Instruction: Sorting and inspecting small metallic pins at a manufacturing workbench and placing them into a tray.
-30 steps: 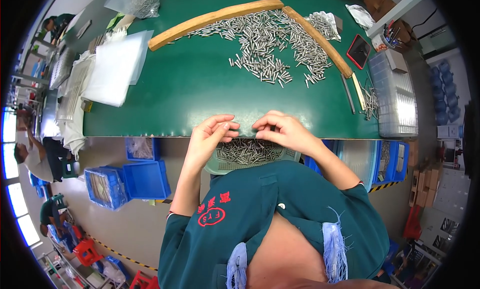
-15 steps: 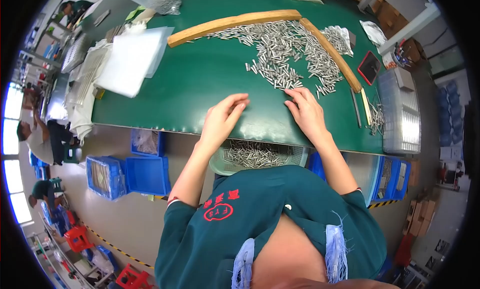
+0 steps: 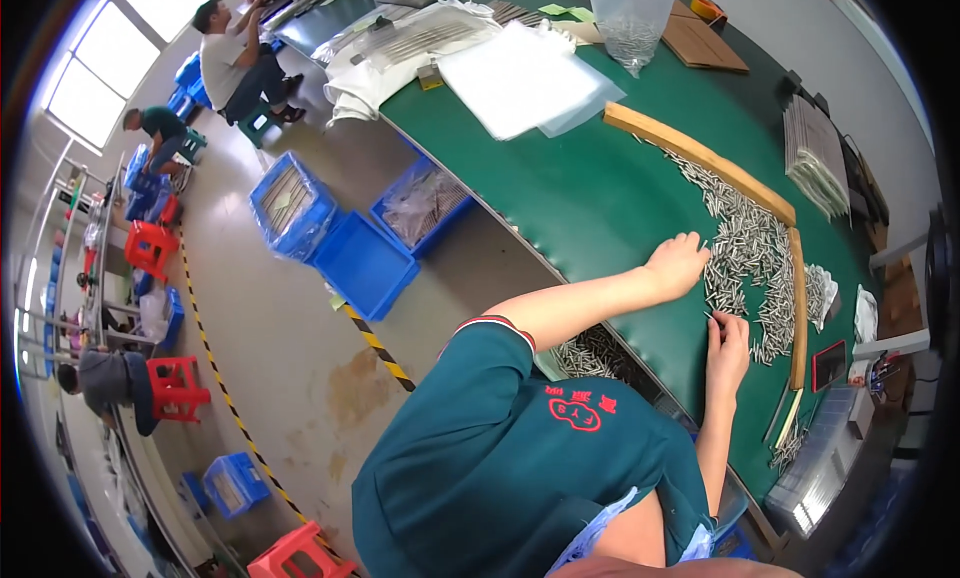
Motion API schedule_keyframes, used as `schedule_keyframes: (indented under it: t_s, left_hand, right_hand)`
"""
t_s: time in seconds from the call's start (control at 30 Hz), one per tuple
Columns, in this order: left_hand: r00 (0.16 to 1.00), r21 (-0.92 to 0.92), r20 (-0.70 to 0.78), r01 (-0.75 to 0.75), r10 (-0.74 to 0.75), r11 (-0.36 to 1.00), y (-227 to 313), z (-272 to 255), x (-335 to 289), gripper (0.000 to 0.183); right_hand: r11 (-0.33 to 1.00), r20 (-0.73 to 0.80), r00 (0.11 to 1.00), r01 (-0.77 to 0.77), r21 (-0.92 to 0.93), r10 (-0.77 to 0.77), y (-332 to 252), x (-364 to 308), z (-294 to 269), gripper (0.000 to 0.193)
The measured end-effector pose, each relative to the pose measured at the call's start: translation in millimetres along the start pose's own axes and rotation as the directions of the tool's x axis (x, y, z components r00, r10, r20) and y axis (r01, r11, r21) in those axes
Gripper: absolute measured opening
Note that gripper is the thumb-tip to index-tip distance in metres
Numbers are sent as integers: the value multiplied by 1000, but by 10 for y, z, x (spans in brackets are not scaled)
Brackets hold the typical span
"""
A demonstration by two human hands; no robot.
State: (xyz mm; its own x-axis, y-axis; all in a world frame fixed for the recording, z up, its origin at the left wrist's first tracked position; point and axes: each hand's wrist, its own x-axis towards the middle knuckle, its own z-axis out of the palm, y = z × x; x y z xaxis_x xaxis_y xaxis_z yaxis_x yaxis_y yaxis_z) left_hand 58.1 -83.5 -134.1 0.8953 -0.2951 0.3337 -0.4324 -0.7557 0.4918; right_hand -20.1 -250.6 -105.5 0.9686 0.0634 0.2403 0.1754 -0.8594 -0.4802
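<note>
Many small silvery metal pins (image 3: 735, 263) lie heaped on the green tabletop (image 3: 560, 188). At the heap's left edge is my left hand (image 3: 678, 268), its fingers curled together with a small pin showing at the tips. My right hand (image 3: 728, 350) is at the near edge of the heap, thumb and fingers pinched on what looks like another thin pin. Two wooden strips border the heap, one along the far side (image 3: 700, 161) and one on the right (image 3: 797, 313). Under the table edge, partly hidden by my arm, a basket holds more pins (image 3: 585, 358).
White sheets (image 3: 520, 78) and a clear bag of pins (image 3: 632, 28) lie toward the back. A phone (image 3: 828, 366) and a clear plastic box (image 3: 822, 468) are at the right. Blue crates (image 3: 368, 265) stand on the floor; a person (image 3: 235, 63) sits on a stool beyond.
The view has turned left, bringing more of the floor and other people into sight. My left hand has moved to the heap, and both hands' fingers have closed on pins.
</note>
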Motion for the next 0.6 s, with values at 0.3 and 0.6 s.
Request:
schedule_keyframes:
  t_s: [0.3,0.6]
  left_hand:
    - [998,-39,1,-63,63,997,156,-107,-338,33]
    - [991,-9,-27,-132,132,991,161,-202,-633,29]
  right_hand:
    - [993,25,999,28,114,-31,-104,-28,-6,9]
    - [993,41,999,11,119,-16,-263,-306,-91,15]
